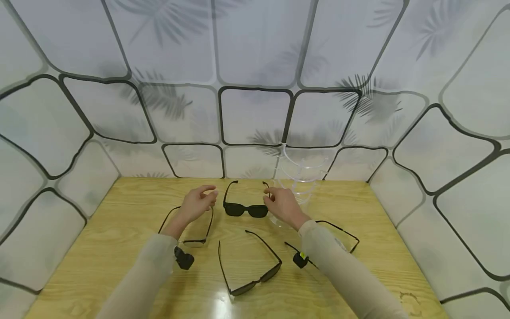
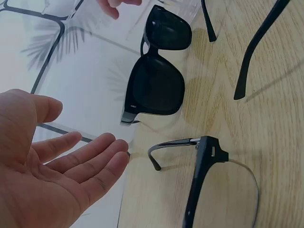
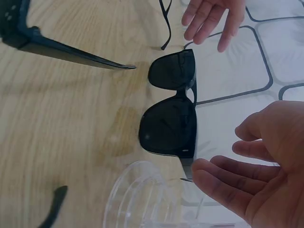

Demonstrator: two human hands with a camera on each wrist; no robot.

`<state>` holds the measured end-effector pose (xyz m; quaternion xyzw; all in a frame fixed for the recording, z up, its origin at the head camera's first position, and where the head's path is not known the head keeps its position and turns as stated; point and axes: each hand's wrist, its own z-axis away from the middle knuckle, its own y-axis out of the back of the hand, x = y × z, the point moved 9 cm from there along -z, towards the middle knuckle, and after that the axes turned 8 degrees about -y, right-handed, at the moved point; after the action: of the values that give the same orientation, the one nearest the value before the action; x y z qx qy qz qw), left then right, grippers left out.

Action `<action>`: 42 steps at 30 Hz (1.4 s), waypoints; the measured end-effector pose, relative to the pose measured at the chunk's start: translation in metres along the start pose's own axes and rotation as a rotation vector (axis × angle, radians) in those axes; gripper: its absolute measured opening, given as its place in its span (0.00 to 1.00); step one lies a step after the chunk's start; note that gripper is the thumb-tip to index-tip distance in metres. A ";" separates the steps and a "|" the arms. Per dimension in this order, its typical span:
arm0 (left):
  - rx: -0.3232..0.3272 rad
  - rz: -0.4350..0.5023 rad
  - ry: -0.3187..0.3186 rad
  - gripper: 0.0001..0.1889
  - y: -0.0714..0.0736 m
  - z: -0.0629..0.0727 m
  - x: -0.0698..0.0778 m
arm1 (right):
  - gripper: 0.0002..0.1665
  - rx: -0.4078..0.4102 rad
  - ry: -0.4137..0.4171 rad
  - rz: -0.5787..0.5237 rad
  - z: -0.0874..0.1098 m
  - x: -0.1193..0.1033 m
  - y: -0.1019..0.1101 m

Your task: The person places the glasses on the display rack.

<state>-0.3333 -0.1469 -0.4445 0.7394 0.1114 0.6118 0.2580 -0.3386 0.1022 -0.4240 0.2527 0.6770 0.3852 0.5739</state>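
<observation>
A pair of black sunglasses (image 1: 235,209) sits at the back middle of the table, arms unfolded and pointing toward the wall. My left hand (image 1: 198,204) is to the left of them, over a pair of thin-framed glasses (image 1: 194,242). In the left wrist view, that hand (image 2: 66,161) has its palm turned up, fingers extended and nothing in them. Beside the sunglasses' right arm is my right hand (image 1: 283,205). The right wrist view shows its fingers (image 3: 232,183) loosely extended near the sunglasses' hinge end, not curled round it.
A clear tiered display stand (image 1: 306,180) rises just behind my right hand. Dark-lensed sunglasses (image 1: 244,289) lie open at the front middle. More glasses (image 1: 338,228) lie partly hidden under my right forearm. A patterned curtain (image 1: 255,115) encloses the wooden table (image 1: 127,199) at the back and sides.
</observation>
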 end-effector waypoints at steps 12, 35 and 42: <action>-0.034 0.045 0.054 0.25 -0.023 -0.007 -0.012 | 0.21 -0.052 -0.046 -0.018 0.008 0.016 -0.017; 0.002 0.010 0.113 0.19 -0.041 -0.015 -0.016 | 0.14 -0.035 -0.037 -0.057 0.006 0.027 -0.026; 0.056 -0.035 0.097 0.18 -0.035 -0.013 -0.013 | 0.15 -0.017 -0.029 -0.084 0.006 0.027 -0.027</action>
<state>-0.3438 -0.1206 -0.4719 0.7138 0.1538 0.6388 0.2425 -0.3359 0.1094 -0.4617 0.2246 0.6754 0.3629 0.6015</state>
